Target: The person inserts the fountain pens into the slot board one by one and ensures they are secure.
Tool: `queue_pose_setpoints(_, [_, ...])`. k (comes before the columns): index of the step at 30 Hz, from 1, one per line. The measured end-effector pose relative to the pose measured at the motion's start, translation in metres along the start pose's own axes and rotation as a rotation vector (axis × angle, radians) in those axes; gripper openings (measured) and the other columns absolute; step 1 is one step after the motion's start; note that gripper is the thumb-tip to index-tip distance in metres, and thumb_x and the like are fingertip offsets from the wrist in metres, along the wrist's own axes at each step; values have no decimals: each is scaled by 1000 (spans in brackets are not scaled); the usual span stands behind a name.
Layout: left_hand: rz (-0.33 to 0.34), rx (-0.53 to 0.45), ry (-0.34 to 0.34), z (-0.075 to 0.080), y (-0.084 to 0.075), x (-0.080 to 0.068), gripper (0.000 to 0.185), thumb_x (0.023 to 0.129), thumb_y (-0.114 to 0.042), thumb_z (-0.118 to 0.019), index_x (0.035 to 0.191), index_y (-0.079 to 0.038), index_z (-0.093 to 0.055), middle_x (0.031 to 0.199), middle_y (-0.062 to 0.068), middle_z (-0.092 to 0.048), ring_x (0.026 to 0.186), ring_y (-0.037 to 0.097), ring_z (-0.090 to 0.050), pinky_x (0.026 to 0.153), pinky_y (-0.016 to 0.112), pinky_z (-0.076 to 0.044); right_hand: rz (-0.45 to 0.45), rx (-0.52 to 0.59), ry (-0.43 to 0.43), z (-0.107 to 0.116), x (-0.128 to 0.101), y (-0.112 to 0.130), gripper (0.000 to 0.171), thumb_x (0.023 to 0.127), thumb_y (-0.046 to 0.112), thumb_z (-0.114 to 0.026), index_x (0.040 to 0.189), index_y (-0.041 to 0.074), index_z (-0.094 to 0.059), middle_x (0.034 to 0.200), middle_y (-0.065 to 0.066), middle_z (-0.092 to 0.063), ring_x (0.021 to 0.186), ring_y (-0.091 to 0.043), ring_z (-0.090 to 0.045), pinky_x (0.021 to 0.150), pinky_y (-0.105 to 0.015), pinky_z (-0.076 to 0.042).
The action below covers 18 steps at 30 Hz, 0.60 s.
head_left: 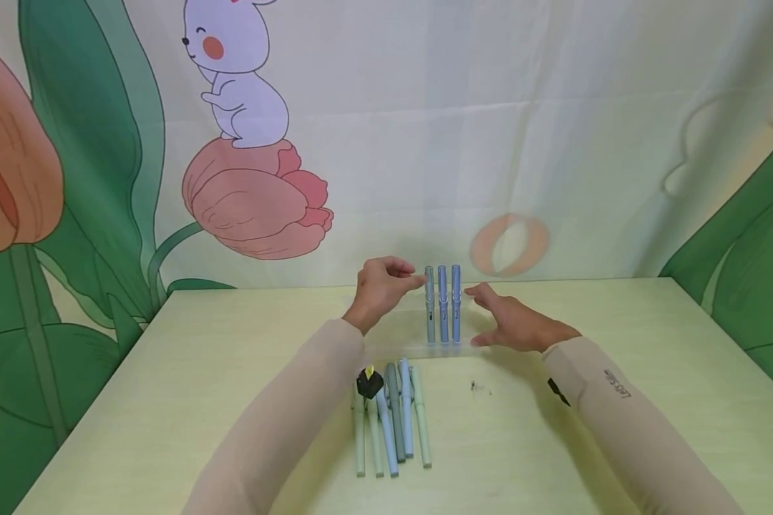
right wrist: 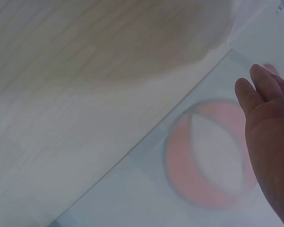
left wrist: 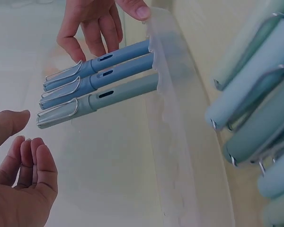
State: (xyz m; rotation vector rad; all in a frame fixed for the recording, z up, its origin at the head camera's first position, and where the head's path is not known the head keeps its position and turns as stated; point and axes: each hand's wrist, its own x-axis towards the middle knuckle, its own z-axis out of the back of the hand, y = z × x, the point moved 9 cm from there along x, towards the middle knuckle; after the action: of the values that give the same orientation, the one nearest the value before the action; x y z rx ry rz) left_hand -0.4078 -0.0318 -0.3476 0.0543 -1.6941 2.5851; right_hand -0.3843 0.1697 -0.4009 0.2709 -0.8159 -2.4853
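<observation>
Staged tabletop setup, kids'-room look: pale yellow-green table [head_left: 167, 400] pushed against a printed cartoon backdrop [head_left: 425, 107]. Rabbit [head_left: 238, 71] on a tulip [head_left: 258, 200] above the table's far edge, big leaves either side.

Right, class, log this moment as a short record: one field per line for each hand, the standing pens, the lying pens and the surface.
left hand: fingers loosely curled beside the standing pens, holding nothing
right hand: open, fingers straight, on the other side of the same pens
standing pens: three, upright, side by side in a clear holder, clips up
lying pens: a group of blue and green ones flat on the table, nearer the person
table: pale yellow-green
backdrop: rabbit and tulip print
</observation>
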Motion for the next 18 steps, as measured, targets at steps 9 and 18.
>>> queue_pose_setpoints(9, [19,-20,30,17,9,-15,23,86,-23,-81,100,-9,-71,94,5,-67,84,24,-65,74,30,-54,19,21,13,0,-1,3,86,86,14,-80,150,6,-22,157,-26,-29,146,-39,-27,113,-57,-29])
queue_pose_setpoints(18, [24,-25,55,34,22,-37,21,86,-20,-81,100,-7,-72,93,6,-68,79,21,-64,83,42,-56,21,15,18,1,-2,3,89,86,13,-79,151,6,-19,155,-30,-31,145,-40,-28,113,-57,-28])
